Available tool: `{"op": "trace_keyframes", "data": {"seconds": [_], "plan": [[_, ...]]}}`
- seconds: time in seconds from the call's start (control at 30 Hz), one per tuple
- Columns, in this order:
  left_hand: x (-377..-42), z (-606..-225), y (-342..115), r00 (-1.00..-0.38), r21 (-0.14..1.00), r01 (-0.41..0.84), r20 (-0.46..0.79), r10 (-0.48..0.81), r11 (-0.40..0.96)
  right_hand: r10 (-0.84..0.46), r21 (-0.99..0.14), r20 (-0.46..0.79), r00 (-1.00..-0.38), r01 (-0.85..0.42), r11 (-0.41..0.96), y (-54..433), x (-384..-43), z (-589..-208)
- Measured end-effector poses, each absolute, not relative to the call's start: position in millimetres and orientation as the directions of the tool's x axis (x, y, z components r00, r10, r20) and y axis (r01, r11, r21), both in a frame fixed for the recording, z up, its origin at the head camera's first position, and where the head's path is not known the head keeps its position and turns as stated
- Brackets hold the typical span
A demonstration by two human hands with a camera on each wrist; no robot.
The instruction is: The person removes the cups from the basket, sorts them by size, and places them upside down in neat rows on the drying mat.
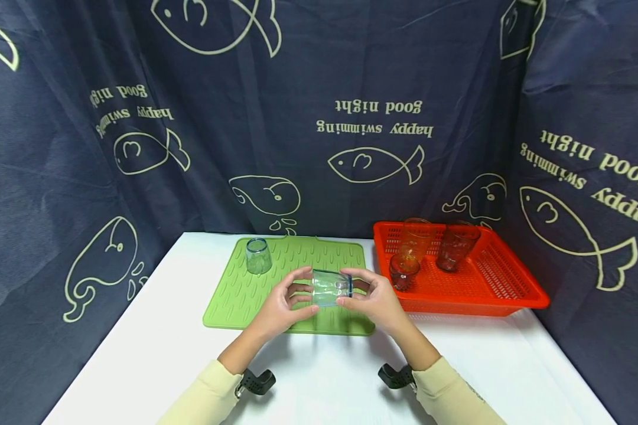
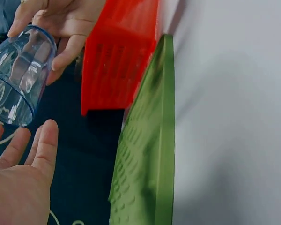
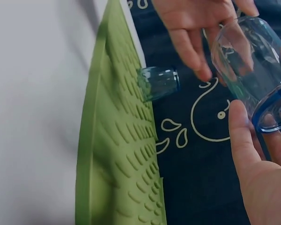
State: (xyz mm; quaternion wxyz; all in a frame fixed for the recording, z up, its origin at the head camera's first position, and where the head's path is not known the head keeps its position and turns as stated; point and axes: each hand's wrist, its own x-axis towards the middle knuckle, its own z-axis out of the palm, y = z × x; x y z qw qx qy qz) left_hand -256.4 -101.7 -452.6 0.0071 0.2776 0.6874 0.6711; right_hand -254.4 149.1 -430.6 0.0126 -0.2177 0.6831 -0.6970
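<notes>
A clear, blue-tinted drinking glass point(image 1: 331, 288) lies sideways in the air above the green mat, held between both hands. My left hand point(image 1: 284, 301) grips its left end with thumb and fingers. At the other end, where the edge is darker blue, my right hand point(image 1: 374, 298) holds it, the thumb below and the fingers above. Up close in the right wrist view, the right fingers point(image 3: 241, 126) touch the glass point(image 3: 253, 65) near its blue edge. The left wrist view shows the same glass point(image 2: 23, 75) tilted, with the left fingers point(image 2: 47, 145) at its lower end.
A similar glass point(image 1: 258, 256) stands on the far left of the ridged green drying mat point(image 1: 228, 307). To the right, a red plastic basket point(image 1: 489, 304) contains an amber-looking glass point(image 1: 416, 236), a tall dark-looking glass point(image 1: 457, 245) and a short one point(image 1: 404, 271). A dark fish-print curtain point(image 1: 298, 118) surrounds the white table point(image 1: 154, 348).
</notes>
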Motion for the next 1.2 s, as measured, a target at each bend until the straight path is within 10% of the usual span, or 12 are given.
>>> {"op": "trace_keyframes", "data": {"seconds": [1.2], "plan": [[-269, -486, -243, -0.932, 0.609, 0.362, 0.235, 0.274, 0.706, -0.100, -0.947, 0.317, -0.943, -0.320, 0.011, 97, -316, -440]]}}
